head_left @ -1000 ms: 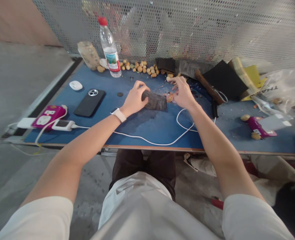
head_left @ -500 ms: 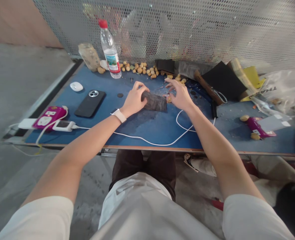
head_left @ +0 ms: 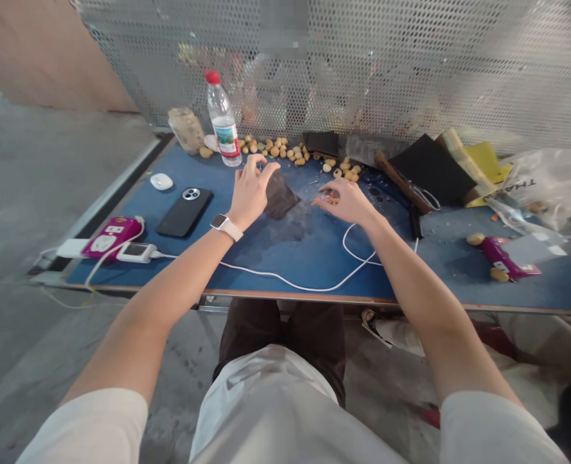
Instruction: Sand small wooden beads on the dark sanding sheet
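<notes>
So the left hand point(head_left: 251, 193) is curled around the top of a dark rough sheet point(head_left: 280, 196), and the right hand point(head_left: 344, 201) pinches narrow on a tiny tan bead point(head_left: 332, 199) above the blue desk point(head_left: 285, 258), with more tan beads point(head_left: 285, 151) farther out.

left hand point(head_left: 251, 193) on pad point(head_left: 280, 198), right hand point(head_left: 343, 202) near nuts point(head_left: 342, 171)
</notes>
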The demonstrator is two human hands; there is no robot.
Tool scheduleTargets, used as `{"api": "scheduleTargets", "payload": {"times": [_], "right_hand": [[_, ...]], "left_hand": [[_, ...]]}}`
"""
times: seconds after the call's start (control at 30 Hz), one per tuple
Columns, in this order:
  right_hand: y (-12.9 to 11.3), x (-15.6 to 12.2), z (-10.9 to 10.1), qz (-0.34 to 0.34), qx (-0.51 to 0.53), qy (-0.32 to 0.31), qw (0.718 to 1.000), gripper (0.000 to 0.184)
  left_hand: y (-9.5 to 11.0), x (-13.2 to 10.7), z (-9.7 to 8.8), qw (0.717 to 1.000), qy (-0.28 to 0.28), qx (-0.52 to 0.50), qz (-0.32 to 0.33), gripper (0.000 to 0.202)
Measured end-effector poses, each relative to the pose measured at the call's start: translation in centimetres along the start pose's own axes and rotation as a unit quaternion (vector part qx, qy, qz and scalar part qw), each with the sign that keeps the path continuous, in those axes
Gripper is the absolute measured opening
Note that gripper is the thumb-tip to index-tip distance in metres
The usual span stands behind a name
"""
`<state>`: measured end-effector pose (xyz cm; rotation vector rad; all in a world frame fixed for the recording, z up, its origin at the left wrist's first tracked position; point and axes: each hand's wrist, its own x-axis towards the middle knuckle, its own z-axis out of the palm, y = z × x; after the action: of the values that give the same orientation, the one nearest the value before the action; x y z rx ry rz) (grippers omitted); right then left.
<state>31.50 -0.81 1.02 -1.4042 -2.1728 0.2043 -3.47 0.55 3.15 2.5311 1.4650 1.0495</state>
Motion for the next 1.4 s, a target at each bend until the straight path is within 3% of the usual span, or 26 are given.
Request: {"api": "scheduleTargets", "payload": {"times": [0.2,0.47,0.57,0.8,0.97,1.07,1.2,1.3,1.4], "right_hand": [[-0.1,0.0,0.1,-0.003,0.003,-0.010,1.000,0.033],[-0.4,-0.2,-0.1,0.006,-0.003,-0.021,1.000,0.031],[-0.3,-0.2,-0.1,0.007,-0.002,-0.019,1.000,0.029],[-0.2,-0.1,0.0,-0.013,0.000,-0.016,1.000,0.031],[-1.0,-0.1,0.6,-0.017,0.002,0.006,1.000,0.048],[-2.1,-0.3,1.0,-0.006,0.016,0.031,0.999,0.063],[-3.6,-0.5,1.4,0.025,0.051,0.058,0.997,0.076],[-4.3,-0.5,1.6,0.055,0.093,0.076,0.991,0.072],[-4.3,-0.4,1.8,0.081,0.130,0.105,0.983,0.058]], "left_hand": [[-0.8,0.6,-0.6,0.999,0.024,0.002,0.036,0.065],[-3.8,1.4,-1.5,0.993,0.089,-0.013,0.078,0.054],[-3.9,1.3,-1.6,0.992,0.080,-0.011,0.094,0.055],[-2.8,0.8,0.6,0.989,-0.020,-0.015,0.142,0.071],[-3.1,0.8,1.2,0.988,0.029,-0.058,0.143,0.062],[-2.7,0.6,1.2,0.985,0.066,-0.097,0.127,0.051],[-1.1,0.2,0.8,0.987,0.088,-0.127,0.038,0.054],[-0.2,0.2,0.4,0.987,0.078,-0.139,-0.020,0.061],[0.2,0.4,0.3,0.988,0.054,-0.141,-0.029,0.066]]}}
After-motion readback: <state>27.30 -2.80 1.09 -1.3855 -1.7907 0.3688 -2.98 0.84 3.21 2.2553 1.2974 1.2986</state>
